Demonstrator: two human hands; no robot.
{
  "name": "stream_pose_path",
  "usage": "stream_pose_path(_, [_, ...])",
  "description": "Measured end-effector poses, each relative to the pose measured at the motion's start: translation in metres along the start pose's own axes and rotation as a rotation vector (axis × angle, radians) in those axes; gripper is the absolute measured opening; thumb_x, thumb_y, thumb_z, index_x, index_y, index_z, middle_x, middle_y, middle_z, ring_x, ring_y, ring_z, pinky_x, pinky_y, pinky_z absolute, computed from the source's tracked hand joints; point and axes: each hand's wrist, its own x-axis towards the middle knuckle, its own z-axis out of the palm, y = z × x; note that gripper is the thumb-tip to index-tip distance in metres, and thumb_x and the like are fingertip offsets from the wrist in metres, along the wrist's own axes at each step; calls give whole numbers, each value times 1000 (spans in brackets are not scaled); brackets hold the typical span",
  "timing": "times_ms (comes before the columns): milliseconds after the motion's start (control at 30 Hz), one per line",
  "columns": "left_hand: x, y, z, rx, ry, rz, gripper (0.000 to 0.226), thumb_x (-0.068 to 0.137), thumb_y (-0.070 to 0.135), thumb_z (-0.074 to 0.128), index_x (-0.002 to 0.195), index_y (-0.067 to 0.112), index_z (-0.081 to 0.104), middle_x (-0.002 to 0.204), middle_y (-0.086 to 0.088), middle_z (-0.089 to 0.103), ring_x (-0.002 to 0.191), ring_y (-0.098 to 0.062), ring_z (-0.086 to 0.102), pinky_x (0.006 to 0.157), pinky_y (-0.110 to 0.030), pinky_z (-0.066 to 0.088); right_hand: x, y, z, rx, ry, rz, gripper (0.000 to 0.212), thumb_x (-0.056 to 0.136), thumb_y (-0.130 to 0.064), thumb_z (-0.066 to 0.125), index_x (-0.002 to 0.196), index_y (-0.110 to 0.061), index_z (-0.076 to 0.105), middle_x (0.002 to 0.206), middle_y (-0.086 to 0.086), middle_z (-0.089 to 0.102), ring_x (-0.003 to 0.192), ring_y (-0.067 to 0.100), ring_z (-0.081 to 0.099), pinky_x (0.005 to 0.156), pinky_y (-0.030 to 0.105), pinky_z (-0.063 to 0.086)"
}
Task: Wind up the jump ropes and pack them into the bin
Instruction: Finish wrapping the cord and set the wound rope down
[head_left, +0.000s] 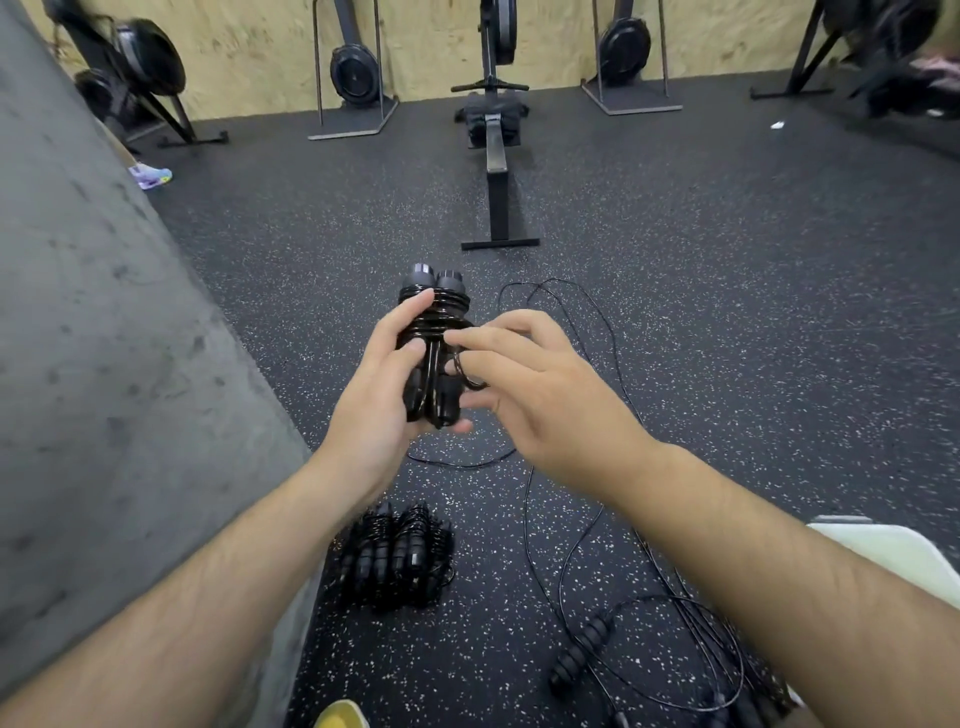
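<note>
Left hand (384, 395) is gripping the handles (434, 312), fingers clamped; right hand (540, 395), at 3 o'clock, is pinching the cord (470, 376).

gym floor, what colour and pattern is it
Black floor, flecked all over with small white speckles; the head view shows it.

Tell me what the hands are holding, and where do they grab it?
The left hand grips the jump rope handles around their middle, over the wound cord. The right hand pinches a loose loop of that cord beside them.
</note>
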Motion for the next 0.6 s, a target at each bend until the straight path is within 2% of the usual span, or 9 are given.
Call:
stream_pose_path(100, [-1,2,-6,-47,-50,6,57,100,3,28,139,36,53,123,-5,69,87,-28,69,70,-48,54,0,-4,-10,269,33,243,30,92,-22,71,120,-15,60,122,-10,65,112,10,57,98,34,47])
stream_pose_path(167, [-2,2,-8,-50,-75,6,60,92,4,33,140,34,53,126,-4,68,89,-27,67,70,-49,54,1,-7,-13,369,53,357,37,88,-24,76,118,-21,56,118,-14,68,107,2,62,93,32,52])
stream_pose_path(267, [-2,2,-7,-52,-95,3,64,82,10,39,139,35,53,126,-5,68,91,-27,65,69,-48,55,2,-5,-9,368,122,301,36,84,-17,79,118,-15,67,109,-8,73,101,4,67,91,34,54])
stream_pose_path(367, [-2,3,-5,-47,-115,11,65,82,9,39,139,36,52,127,-8,68,89,-27,65,71,-49,55,2,3,0,305,162,268,21,84,-17,78,103,-10,75,93,-1,74,87,16,68,81,40,55])
stream_pose_path(433, [-2,3,-4,-51,-124,12,65,82,8,39,139,38,53,128,-10,67,88,-28,65,72,-50,55,2,6,3,254,141,246,10,87,-17,75,91,-7,75,82,1,71,79,19,65,74,40,53])
stream_pose_path(600, [-3,3,-2,-58,-152,9,64,82,8,40,135,39,56,125,-12,67,85,-26,62,67,-46,56,4,7,6,209,90,255,10,89,-13,72,82,-9,78,74,0,66,70,17,60,65,35,50])
